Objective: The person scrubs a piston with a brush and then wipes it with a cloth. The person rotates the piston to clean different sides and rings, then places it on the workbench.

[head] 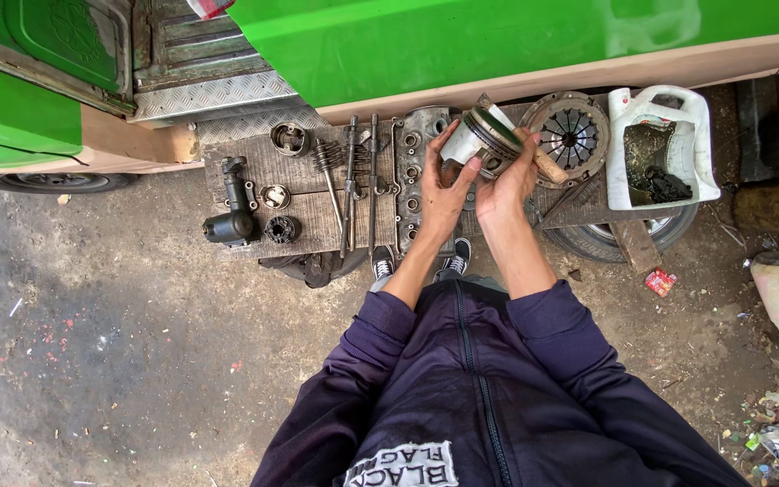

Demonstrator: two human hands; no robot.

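Both my hands hold a grey metal piston (478,137) with dark ring grooves, lifted above a wooden board (290,171). My left hand (446,191) cups its left side from below, thumb up along the skirt. My right hand (510,185) grips its right side, fingers over the crown edge. A wooden tool handle (547,165) shows just beyond my right hand.
On the board lie shafts and forks (351,176), a long metal casting (410,176), a black cylinder part (233,216), round parts (289,138) and a clutch plate (572,135). A cut white jug (664,144) holds dark oily parts. A green vehicle (462,41) stands behind; a tyre (610,239) lies on the right.
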